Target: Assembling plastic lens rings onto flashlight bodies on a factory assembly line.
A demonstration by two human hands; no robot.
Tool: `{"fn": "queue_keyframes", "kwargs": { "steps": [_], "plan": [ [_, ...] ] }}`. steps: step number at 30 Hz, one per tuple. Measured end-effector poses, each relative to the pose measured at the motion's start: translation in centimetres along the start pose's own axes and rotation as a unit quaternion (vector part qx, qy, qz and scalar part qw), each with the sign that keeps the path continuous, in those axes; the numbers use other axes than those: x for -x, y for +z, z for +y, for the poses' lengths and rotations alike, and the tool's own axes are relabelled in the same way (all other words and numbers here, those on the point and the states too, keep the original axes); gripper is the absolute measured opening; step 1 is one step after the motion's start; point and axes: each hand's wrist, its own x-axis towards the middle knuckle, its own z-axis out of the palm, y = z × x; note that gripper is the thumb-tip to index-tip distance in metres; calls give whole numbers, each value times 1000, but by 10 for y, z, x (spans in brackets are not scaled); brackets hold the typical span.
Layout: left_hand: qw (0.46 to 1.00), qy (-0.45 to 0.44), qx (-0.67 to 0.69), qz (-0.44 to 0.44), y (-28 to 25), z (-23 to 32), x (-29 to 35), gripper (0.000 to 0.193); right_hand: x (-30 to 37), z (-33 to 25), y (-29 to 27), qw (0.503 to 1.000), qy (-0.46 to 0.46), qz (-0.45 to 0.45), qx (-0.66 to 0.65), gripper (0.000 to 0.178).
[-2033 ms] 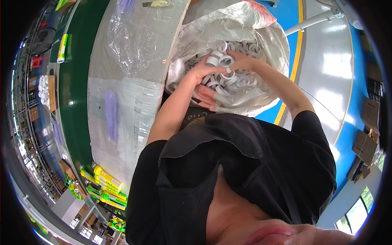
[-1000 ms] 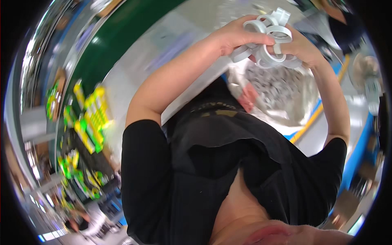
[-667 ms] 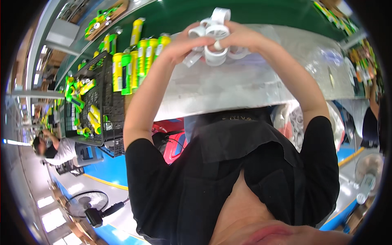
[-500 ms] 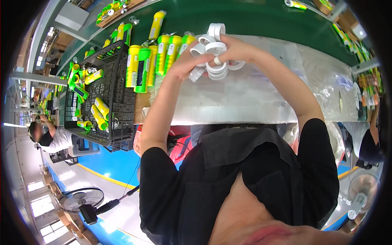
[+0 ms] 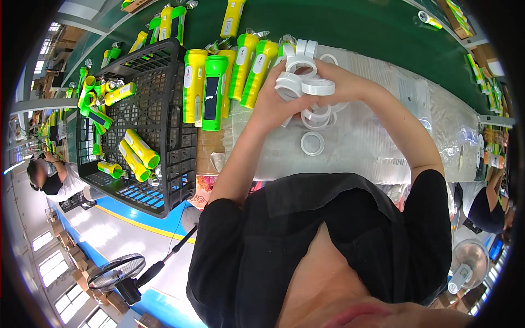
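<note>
Lying newly loose is one white ring (image 5: pixel 303 144).

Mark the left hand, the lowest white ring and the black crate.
Left hand (image 5: pixel 274 105): head view, middle of the hand.
Lowest white ring (image 5: pixel 313 153): head view, near edge of its rim.
Black crate (image 5: pixel 173 128): head view, its right-hand wall.

White rings (image 5: pixel 318 86), short, hollow, smooth, bunched between left hand (image 5: pixel 276 105) and right hand (image 5: pixel 340 82); overlapping, tilted various ways. At bunch's 12 o'clock, several on edge, side by side. At 6 o'clock, just beside bunch, lone ring (image 5: pixel 302 144) flat on plastic-covered table (image 5: pixel 372 156).
</note>
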Motion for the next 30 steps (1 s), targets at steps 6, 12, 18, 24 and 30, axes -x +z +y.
{"fn": "queue_keyframes", "kwargs": {
  "steps": [6, 12, 18, 24, 30],
  "plan": [
    [979, 63, -192, 4, -1, -9, 13, 110, 11, -19, -20, 997, 32, -47, 58, 93],
    [969, 82, -232, 15, 1, -1, 24, 80, 14, -25, -31, 975, 17, -94, 200, 96],
    [934, 172, -305, 71, -6, -3, 34, 62, 36, -40, -37, 963, -6, -2, 271, 79],
    [939, 165, -295, 63, -16, -2, 41, 51, 49, -37, -20, 963, -99, 174, 180, 41],
    [920, 179, -342, 71, -18, 4, 44, 32, 47, -38, 13, 963, -29, 226, 141, 17]
  ]
}}
